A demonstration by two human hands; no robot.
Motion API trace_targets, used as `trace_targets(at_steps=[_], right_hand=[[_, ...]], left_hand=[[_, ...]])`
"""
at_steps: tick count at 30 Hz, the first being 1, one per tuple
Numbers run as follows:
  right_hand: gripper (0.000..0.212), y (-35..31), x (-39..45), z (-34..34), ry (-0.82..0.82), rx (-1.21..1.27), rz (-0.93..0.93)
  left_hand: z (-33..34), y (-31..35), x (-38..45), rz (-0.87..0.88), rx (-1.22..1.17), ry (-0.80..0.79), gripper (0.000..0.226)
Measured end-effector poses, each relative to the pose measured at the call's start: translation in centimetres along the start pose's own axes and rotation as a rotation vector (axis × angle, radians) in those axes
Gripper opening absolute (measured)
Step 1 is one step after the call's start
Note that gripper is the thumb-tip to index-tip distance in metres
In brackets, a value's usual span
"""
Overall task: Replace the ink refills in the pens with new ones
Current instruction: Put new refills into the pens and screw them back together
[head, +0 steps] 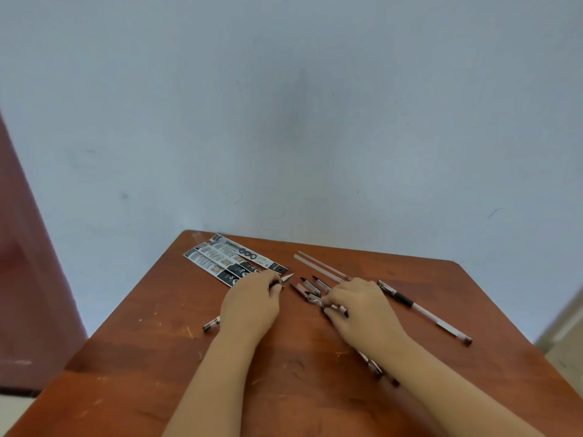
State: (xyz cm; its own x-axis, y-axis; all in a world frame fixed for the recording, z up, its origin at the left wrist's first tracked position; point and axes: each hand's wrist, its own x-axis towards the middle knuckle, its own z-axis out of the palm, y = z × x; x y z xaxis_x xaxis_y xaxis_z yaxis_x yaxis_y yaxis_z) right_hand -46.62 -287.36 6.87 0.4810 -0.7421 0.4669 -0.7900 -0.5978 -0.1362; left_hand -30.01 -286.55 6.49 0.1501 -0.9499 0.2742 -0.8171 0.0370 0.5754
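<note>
My left hand (252, 305) grips a pen (212, 323) low on the table; its metal tip shows past my fingers near the packs and its back end pokes out under my wrist. My right hand (359, 305) has its fingers curled on a pen cap (335, 309) among several loose caps (310, 287). Two clear empty refill tubes (318, 265) lie behind my right hand. A whole capped pen (422, 310) with a black grip lies to the right. More pen parts (373, 367) show under my right forearm.
Three flat refill packs (227, 261) lie side by side at the back left of the brown wooden table (142, 367). The table stands against a pale blue wall. A dark red surface rises beyond the left edge.
</note>
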Motion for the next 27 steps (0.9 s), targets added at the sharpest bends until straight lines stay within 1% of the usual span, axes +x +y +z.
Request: trace_targets(at_steps=[2, 4, 6, 9, 12, 15, 17, 19, 22, 24, 27], right_hand=[[0.002, -1.4, 1.3, 0.1, 0.02, -0.064, -0.042], [0.009, -2.2, 2.3, 0.7, 0.008, -0.125, -0.078], [0.011, -2.4, 2.8, 1.9, -0.024, -0.173, -0.062], [0.011, -1.8, 2.8, 3.3, -0.098, -0.156, -0.006], [0.004, -1.5, 3.1, 3.5, -0.14, -0.129, 0.043], [0.004, -1.4, 3.1, 3.5, -0.104, -0.135, -0.002], [0.011, -1.3, 3.0, 3.5, -0.091, -0.116, -0.023], [0.018, -1.0, 2.8, 3.2, -0.063, -0.078, -0.009], [0.028, -0.3, 2.3, 1.8, -0.001, 0.019, 0.06], [0.023, 0.3, 1.4, 0.2, 0.061, 0.166, 0.153], [0.016, 1.0, 0.0, -1.7, 0.097, 0.432, 0.294]], left_hand=[[-0.2, -0.2, 0.0, -0.029, -0.067, 0.075, 0.024], [-0.2, -0.3, 0.0, -0.069, -0.153, 0.165, 0.023], [-0.1, -0.6, 0.0, -0.101, -0.189, 0.211, 0.023], [0.0, -0.8, 0.2, -0.106, -0.178, 0.222, 0.023], [0.1, -0.8, 0.3, -0.1, -0.22, 0.237, 0.022], [0.2, -0.6, 0.3, -0.083, -0.287, 0.218, 0.02], [0.1, -0.4, 0.1, -0.065, -0.298, 0.203, 0.019], [0.1, -0.2, 0.0, -0.042, -0.305, 0.201, 0.018], [0.2, 0.2, -0.3, 0.022, -0.333, 0.175, 0.016], [0.3, 0.8, -0.5, 0.111, -0.311, 0.121, 0.015], [0.5, 1.7, -1.1, 0.312, -0.208, 0.037, 0.015]])
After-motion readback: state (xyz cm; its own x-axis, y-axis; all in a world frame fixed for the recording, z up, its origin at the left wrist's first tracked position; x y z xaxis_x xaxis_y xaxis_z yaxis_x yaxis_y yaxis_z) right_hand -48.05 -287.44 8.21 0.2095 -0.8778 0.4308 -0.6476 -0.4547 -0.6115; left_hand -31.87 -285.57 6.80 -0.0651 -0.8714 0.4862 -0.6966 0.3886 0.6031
